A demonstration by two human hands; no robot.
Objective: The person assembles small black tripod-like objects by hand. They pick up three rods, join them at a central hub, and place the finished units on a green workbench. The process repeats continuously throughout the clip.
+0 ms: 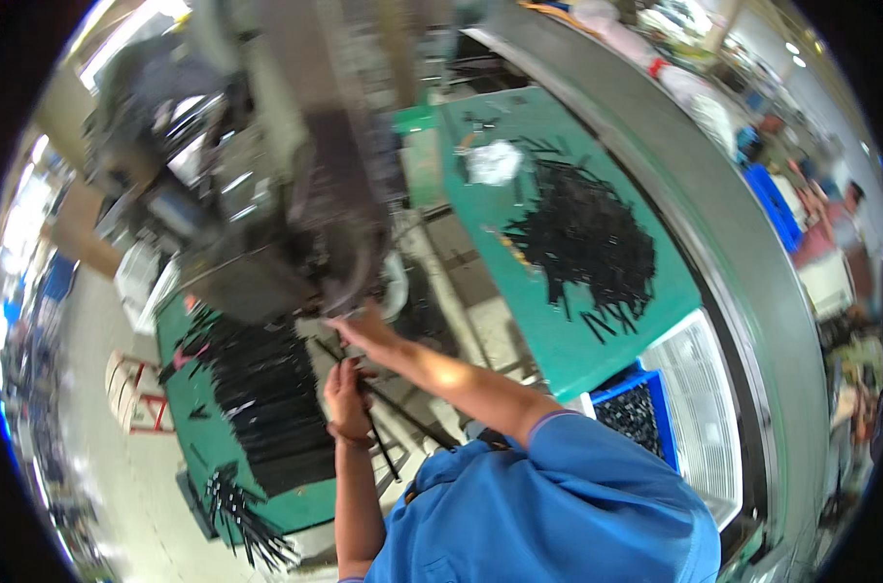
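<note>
My left hand (344,396) is closed around thin black strips (381,449), whose ends hang below it toward my body. Just above and to the right, my right hand (368,332) reaches the underside of a large dark machine head (339,257). Its fingers are drawn together at the machine, and what they pinch is blurred and partly hidden. On the green table at left, many black strips (271,408) lie side by side in a dense layer. A loose pile of short black strips (592,233) covers part of the green table (577,364) at right.
A blue bin (663,413) of small dark pieces stands at the right table's near end, beside a white basket (709,418). A long grey metal rail (713,194) runs along the right. More strips (242,515) hang off the left table's corner. People sit at far right.
</note>
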